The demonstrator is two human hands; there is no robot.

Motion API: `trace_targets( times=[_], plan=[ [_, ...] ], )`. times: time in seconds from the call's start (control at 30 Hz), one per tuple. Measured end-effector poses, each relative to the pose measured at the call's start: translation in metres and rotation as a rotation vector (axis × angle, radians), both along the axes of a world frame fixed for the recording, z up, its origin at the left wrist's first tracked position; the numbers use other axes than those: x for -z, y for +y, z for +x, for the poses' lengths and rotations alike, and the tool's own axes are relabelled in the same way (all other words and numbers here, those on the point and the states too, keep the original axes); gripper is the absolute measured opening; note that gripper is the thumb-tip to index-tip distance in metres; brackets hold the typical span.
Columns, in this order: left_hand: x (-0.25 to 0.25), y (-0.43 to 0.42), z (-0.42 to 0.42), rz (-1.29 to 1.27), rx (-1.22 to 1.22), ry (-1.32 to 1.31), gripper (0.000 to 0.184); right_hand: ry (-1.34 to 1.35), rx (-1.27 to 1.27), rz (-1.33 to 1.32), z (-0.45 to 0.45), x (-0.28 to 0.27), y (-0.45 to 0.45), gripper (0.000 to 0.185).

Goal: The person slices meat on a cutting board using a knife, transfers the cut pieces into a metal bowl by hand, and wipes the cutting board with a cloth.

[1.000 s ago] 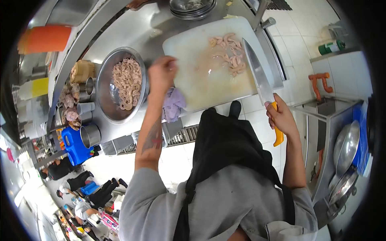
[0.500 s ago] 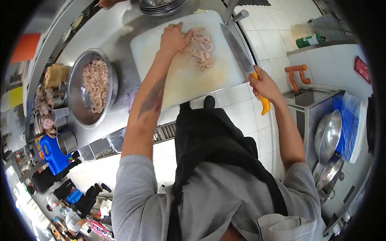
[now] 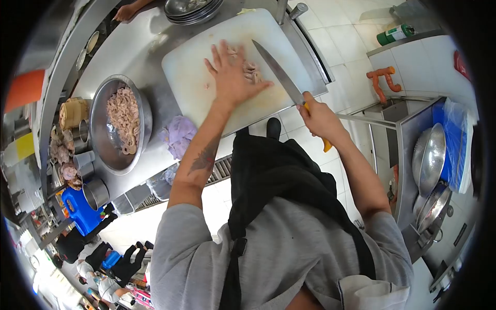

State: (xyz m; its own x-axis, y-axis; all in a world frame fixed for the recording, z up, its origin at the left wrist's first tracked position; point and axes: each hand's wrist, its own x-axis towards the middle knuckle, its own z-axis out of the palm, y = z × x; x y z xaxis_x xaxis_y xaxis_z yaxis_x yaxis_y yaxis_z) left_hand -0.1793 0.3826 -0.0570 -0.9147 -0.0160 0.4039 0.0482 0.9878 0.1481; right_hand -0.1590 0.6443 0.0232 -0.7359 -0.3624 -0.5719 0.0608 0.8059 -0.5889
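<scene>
My left hand (image 3: 233,81), fingers spread wide, lies over pale strips that look like raw meat or intestine (image 3: 251,73) on a white cutting board (image 3: 188,70). The palm covers part of the strips. My right hand (image 3: 320,121) is wrapped round the yellow handle of a large kitchen knife (image 3: 280,74). Its blade slants over the right part of the board, tip pointing to the far side, apart from my left hand. Left of the board stands a steel bowl (image 3: 95,142) holding many similar pale pieces (image 3: 124,120).
A purple cloth (image 3: 179,136) lies by the board's near left corner. Stacked metal bowls (image 3: 194,15) stand behind the board. Another person's hand (image 3: 125,12) shows at the top left. Steel pans (image 3: 430,160) are at the right, and a blue jug (image 3: 82,212) at the left.
My left hand has moved right and nearer, spreading its fingers over the strips. The knife has swung from the board's right edge to over the board. The strips now lie bunched together.
</scene>
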Motion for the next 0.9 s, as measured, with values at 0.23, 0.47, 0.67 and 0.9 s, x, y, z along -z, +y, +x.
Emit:
trace_targets(
  times=[0.23,0.47,0.67,0.9],
  plan=[
    [0.023,-0.022,-0.012,0.577,0.471,-0.333,0.077,0.257,-0.074,0.075,-0.001,0.014,0.0,0.026],
    [0.021,-0.016,0.009,0.324,0.339,0.03,0.053,0.323,-0.201,0.137,0.006,0.021,-0.017,0.024],
    [0.021,-0.016,-0.011,0.674,0.203,0.038,0.034,0.43,-0.258,0.186,-0.003,-0.033,-0.019,0.022],
    [0.029,-0.009,-0.004,0.531,0.32,0.036,0.022,0.418,-0.251,0.228,-0.002,-0.038,-0.029,0.02]
  ],
)
